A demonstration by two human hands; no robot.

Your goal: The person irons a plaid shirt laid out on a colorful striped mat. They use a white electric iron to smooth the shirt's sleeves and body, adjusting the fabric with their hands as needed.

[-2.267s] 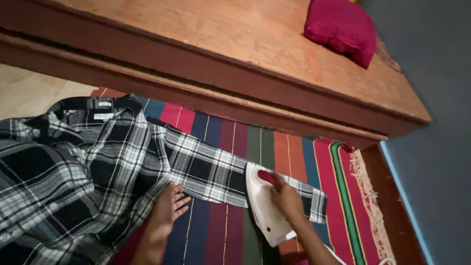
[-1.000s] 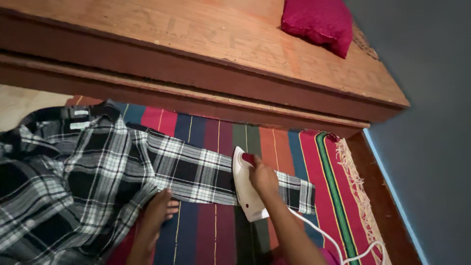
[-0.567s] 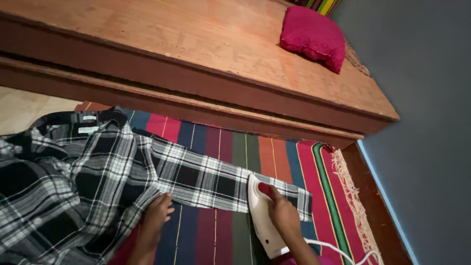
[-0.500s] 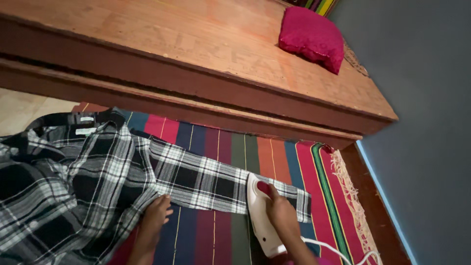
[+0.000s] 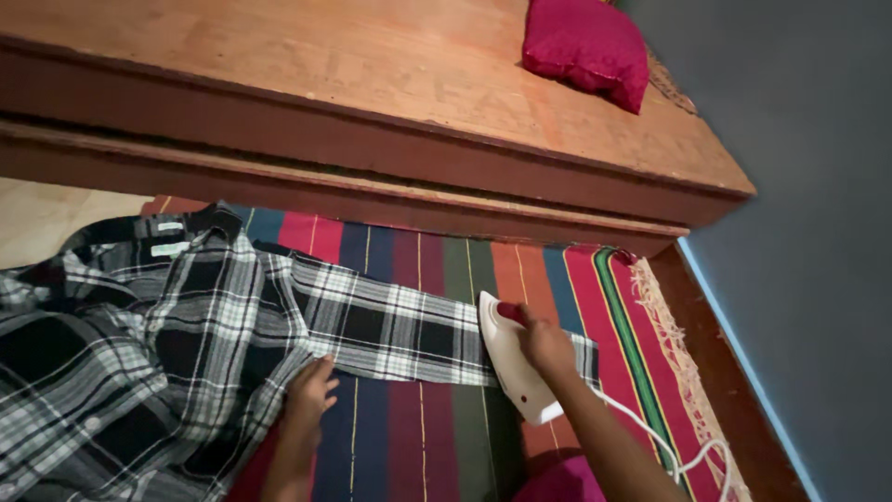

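Head camera looks steeply down, probably close.

One plaid shirt, one iron, one cushion, one striped rug

Glossy plastic iron, woven cloth shirt

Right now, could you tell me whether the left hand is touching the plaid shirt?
Touching. The head view shows the left hand with its fingers pressed on the plaid shirt where sleeve meets body.
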